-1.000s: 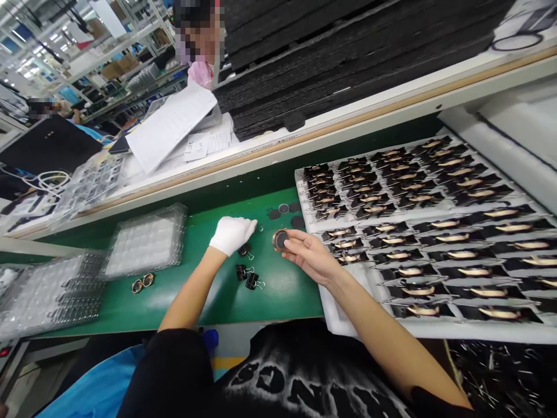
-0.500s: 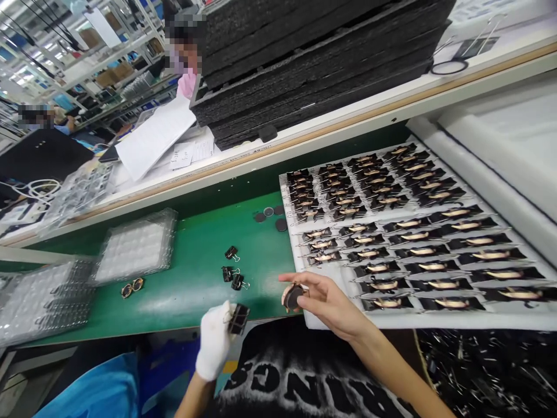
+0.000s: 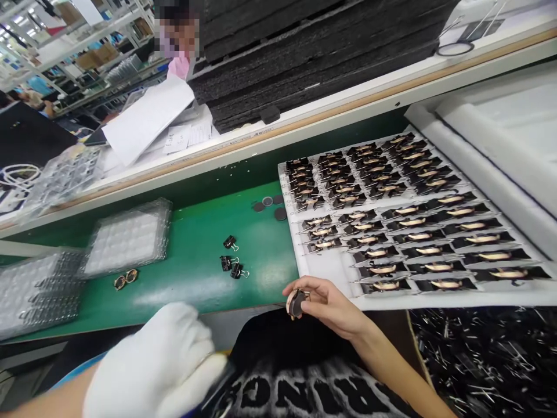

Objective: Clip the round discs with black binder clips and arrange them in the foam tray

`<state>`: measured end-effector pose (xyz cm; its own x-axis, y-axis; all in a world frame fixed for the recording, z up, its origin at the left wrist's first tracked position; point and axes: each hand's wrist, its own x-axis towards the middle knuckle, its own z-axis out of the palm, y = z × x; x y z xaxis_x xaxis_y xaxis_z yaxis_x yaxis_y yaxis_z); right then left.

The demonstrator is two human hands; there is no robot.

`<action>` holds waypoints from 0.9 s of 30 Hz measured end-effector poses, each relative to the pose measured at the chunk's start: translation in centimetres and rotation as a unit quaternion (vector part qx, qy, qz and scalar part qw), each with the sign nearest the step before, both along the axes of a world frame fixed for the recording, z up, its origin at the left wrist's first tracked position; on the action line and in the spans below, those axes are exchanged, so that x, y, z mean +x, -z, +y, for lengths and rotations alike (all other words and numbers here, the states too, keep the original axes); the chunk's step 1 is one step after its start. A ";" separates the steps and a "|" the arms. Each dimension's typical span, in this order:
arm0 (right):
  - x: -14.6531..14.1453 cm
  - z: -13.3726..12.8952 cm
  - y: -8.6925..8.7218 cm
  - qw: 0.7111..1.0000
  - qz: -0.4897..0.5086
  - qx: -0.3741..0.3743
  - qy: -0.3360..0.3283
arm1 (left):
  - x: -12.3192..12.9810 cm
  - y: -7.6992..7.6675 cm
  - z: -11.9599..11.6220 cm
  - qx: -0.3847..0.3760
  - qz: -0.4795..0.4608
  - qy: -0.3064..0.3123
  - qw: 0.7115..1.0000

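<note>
My left hand (image 3: 161, 360), in a white glove, is large and close to the camera at the lower left, its fingers curled. A black binder clip (image 3: 221, 388) shows partly below its thumb, mostly hidden and blurred. Bare, my right hand (image 3: 331, 307) pinches a round gold-rimmed piece with a dark disc (image 3: 297, 303) on its face, over the table's front edge. On the green table between the hands lie three loose binder clips (image 3: 230, 262). Beyond my right hand, a white foam tray (image 3: 324, 267) carries rows of clipped gold-rimmed pieces (image 3: 385, 270).
Several dark discs (image 3: 280, 214) lie by the tray's left edge. Round gold-framed glasses (image 3: 126, 280) and stacked clear plastic trays (image 3: 128, 241) are at the left. A heap of binder clips (image 3: 487, 360) fills the lower right. Black foam (image 3: 304, 64) is stacked on the shelf; a person sits behind.
My left hand has swung left and towards the camera with the binder clip. My right hand stays nearly in place, still holding the round piece. The view has shifted slightly.
</note>
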<state>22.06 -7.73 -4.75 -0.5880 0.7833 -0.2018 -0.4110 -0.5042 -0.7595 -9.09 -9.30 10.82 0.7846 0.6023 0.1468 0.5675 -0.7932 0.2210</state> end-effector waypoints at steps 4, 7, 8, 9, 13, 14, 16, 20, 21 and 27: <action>-0.6 0.2 0.8 0.999 0.027 -0.025 0.026 | 5.1 3.4 6.5 0.048 0.035 0.173 0.983; -0.8 0.9 0.1 0.997 0.022 -0.027 0.072 | 7.9 8.0 8.4 0.102 -0.106 -0.028 0.989; -0.9 1.1 -0.3 0.996 0.017 -0.015 0.084 | 8.7 9.4 8.3 0.104 -0.163 -0.104 0.976; -1.0 1.3 -0.8 0.996 0.008 0.000 0.094 | 9.5 10.7 7.8 0.095 -0.224 -0.177 0.954; -2.1 1.4 -2.2 0.994 -0.033 0.028 0.100 | 11.9 14.8 4.5 -0.034 -0.391 -0.331 0.858; -2.5 1.3 -2.3 0.994 -0.034 0.023 0.101 | 12.2 15.5 3.8 -0.058 -0.401 -0.329 0.853; -3.3 0.8 -2.3 0.994 -0.028 0.000 0.109 | 12.1 16.6 3.0 -0.084 -0.400 -0.305 0.860; -4.1 -0.6 -2.3 0.989 -0.040 -0.046 0.136 | 10.5 17.6 2.5 -0.139 -0.351 -0.220 0.899; -4.1 -0.9 -2.3 0.988 -0.053 -0.050 0.137 | 10.0 17.5 2.4 -0.159 -0.341 -0.198 0.905; -2.5 -1.5 -2.3 0.985 -0.141 -0.019 0.101 | 8.7 15.5 1.5 -0.242 -0.314 -0.279 0.875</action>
